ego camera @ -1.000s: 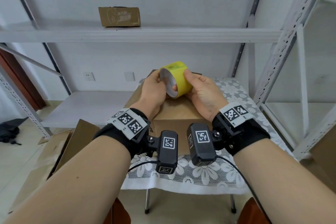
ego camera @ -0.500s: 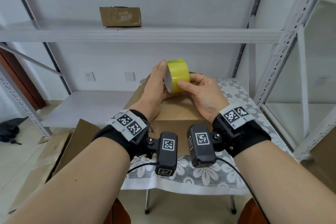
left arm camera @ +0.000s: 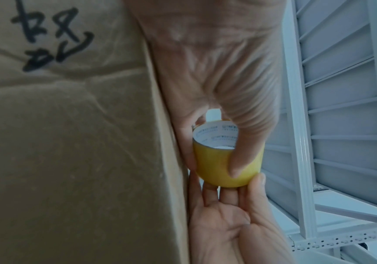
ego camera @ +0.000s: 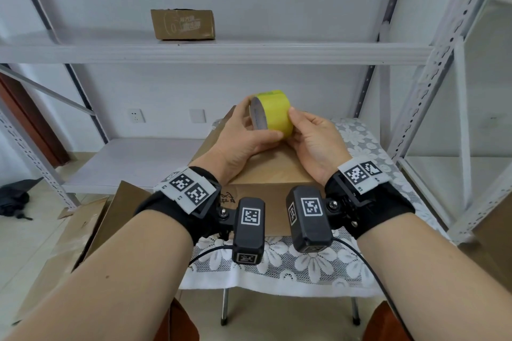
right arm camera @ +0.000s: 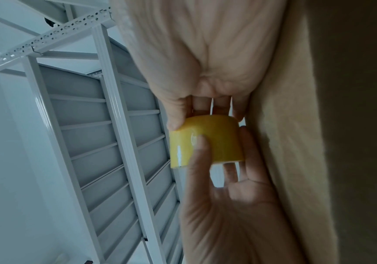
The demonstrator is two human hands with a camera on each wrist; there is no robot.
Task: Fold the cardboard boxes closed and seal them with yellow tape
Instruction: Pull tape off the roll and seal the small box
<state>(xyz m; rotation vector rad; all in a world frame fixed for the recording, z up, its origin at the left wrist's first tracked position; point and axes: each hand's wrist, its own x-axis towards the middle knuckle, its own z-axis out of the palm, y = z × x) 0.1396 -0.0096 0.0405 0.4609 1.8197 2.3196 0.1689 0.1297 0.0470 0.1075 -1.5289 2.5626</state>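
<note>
A yellow tape roll (ego camera: pixel 275 111) is held in both hands just above a closed cardboard box (ego camera: pixel 266 171), its white core facing left. My left hand (ego camera: pixel 257 134) grips it, thumb laid across the yellow band (left arm camera: pixel 214 166) and fingers behind the core side. My right hand (ego camera: pixel 297 126) pinches the roll's right edge, thumb on top and fingers underneath. In the right wrist view the roll (right arm camera: pixel 219 141) sits between both hands beside the box's top (right arm camera: pixel 296 125). The box's front wall (left arm camera: pixel 70 142) bears black handwriting.
The box stands on a small table with a white lace cloth (ego camera: pixel 304 263). A white metal rack surrounds it, with a small cardboard box (ego camera: pixel 182 24) on the upper shelf and uprights (ego camera: pixel 443 91) at the right. Flattened cardboard (ego camera: pixel 83 224) leans on the floor at left.
The roll has been turned in my hands, so its core now faces left. My left thumb has moved onto the yellow band, and my right thumb has shifted to the roll's right edge.
</note>
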